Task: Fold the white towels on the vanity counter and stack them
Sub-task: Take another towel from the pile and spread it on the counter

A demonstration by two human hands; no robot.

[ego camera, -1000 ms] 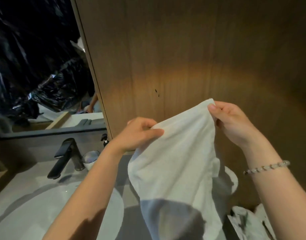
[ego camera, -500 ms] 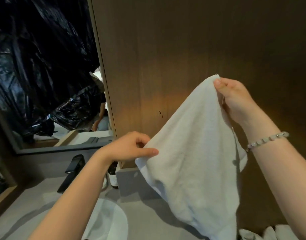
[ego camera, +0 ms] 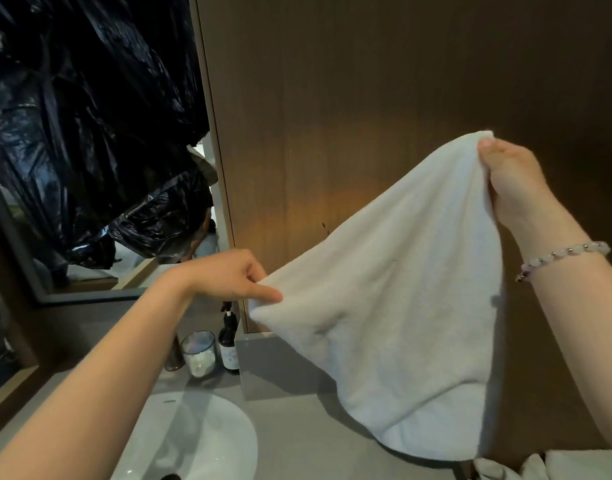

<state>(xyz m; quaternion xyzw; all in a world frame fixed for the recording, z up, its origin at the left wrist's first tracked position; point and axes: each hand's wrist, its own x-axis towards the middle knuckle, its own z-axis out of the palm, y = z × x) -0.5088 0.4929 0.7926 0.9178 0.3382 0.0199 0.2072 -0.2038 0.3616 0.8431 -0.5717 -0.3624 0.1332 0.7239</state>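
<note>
White towel (ego camera: pixel 394 306) held up above the table (ego camera: pixel 297 434), right hand (ego camera: pixel 515 188) pinching its top corner, left hand (ego camera: pixel 228 275) pinching its lower left edge, more towels (ego camera: pixel 553 465) at the table's right edge.

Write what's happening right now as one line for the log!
step: white towel held up, hanging | left hand: pinches lower edge | right hand: pinches upper corner | below: counter, sink
</note>
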